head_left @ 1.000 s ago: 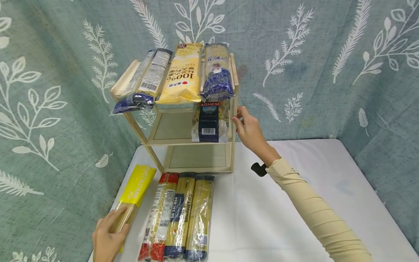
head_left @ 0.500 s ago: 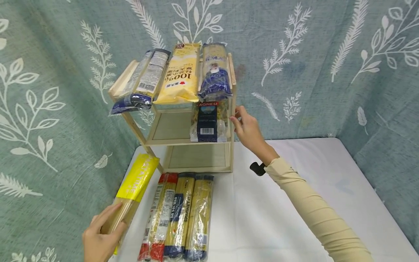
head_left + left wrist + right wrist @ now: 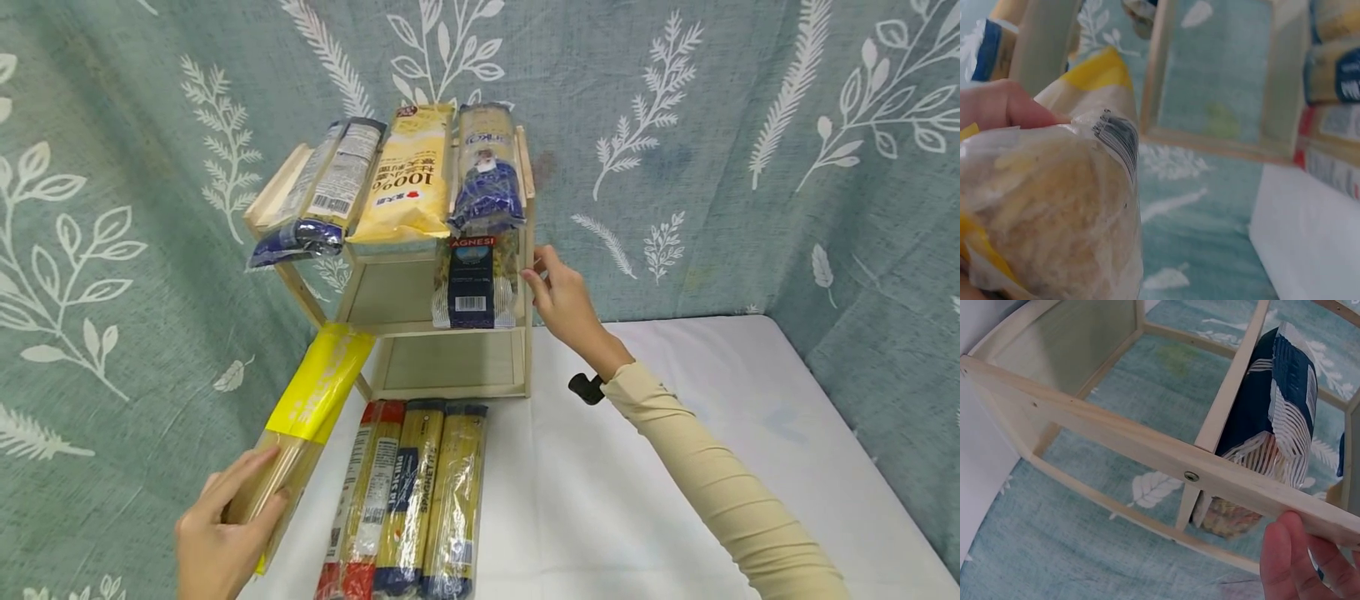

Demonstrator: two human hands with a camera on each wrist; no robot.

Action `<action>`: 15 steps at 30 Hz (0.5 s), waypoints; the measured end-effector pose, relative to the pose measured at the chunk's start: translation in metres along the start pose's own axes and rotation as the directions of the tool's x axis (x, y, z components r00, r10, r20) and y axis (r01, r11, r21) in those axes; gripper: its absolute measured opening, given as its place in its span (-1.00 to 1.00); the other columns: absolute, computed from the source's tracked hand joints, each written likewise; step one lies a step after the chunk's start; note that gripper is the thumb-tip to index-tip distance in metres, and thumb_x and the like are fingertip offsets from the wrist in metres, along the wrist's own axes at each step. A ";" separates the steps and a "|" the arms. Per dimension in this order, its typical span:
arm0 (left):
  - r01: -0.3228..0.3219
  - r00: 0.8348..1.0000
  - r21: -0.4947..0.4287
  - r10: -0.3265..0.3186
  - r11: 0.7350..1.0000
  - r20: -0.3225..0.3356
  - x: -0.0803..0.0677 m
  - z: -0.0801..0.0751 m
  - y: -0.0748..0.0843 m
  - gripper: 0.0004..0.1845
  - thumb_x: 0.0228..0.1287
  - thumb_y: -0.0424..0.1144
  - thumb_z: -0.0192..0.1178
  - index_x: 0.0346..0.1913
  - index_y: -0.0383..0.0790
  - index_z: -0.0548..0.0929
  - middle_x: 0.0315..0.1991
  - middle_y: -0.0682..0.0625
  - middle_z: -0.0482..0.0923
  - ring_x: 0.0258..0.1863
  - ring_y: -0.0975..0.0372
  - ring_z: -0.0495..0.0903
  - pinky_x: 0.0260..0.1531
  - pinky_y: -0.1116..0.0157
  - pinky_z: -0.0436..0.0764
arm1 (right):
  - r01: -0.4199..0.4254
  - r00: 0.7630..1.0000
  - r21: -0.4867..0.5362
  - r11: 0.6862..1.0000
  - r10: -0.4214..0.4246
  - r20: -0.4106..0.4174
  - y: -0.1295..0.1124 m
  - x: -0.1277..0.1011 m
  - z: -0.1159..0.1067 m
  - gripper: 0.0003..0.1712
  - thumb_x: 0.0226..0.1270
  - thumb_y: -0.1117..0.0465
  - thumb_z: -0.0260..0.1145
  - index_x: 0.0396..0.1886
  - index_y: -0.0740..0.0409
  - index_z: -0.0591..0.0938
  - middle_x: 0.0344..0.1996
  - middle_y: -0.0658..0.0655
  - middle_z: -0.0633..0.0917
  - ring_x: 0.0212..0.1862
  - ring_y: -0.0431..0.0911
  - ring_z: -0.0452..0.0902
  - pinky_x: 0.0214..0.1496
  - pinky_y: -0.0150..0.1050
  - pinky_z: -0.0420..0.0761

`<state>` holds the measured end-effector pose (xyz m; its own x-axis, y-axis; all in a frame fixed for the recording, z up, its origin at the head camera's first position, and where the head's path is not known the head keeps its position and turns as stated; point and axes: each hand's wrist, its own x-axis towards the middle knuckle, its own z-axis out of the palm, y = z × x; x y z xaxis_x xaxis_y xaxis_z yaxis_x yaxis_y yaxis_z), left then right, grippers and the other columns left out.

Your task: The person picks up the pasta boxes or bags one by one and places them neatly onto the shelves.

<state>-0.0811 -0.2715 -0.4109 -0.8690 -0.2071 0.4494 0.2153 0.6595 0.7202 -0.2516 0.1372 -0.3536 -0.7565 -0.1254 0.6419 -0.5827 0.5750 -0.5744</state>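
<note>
At the lower left of the head view, the left hand grips a yellow-banded pasta pack, thumb on one side and fingers on the other, around its clear lower part. The pack slants up toward the middle of the frame, and its yellow upper end overlaps the left front post of a wooden rack; whether the two touch I cannot tell. In the left wrist view the pack's clear end and a barcode fill the left of the frame. Right of centre, the right hand pinches the rack's right front post between thumb and fingers, with a black strap fitting at the wrist and a beige sleeve running to the lower right. Just beside that hand, a dark-labelled AGNESI bag stands at the right end of the middle shelf. Above it, across the top of the rack, lie a blue-ended pack on the left, a yellow bag in the middle and a blue-bottomed pack on the right. At the bottom centre, a red-ended pack, a navy-labelled spaghetti pack and a clear pack lie side by side on the white worktop. A leaf-patterned green curtain hangs behind.
</note>
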 end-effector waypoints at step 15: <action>-0.124 0.992 -0.098 0.121 0.987 -0.033 0.043 0.033 0.033 -0.47 -0.12 -0.55 0.39 0.02 -0.16 0.70 0.01 -0.09 0.62 -0.25 0.33 0.44 -0.49 0.60 0.45 | -0.010 1.000 0.005 1.000 0.010 0.000 -0.001 -0.001 0.000 -0.75 0.47 0.24 0.06 0.00 0.32 0.38 -0.27 0.25 0.57 -0.56 -0.04 0.55 -0.51 -0.22 0.56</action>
<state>-0.1260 -0.2347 -0.3860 -0.8215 -0.1490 0.5504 0.3639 0.6063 0.7071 -0.2502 0.1364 -0.3534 -0.7621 -0.1201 0.6362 -0.5769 0.5719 -0.5831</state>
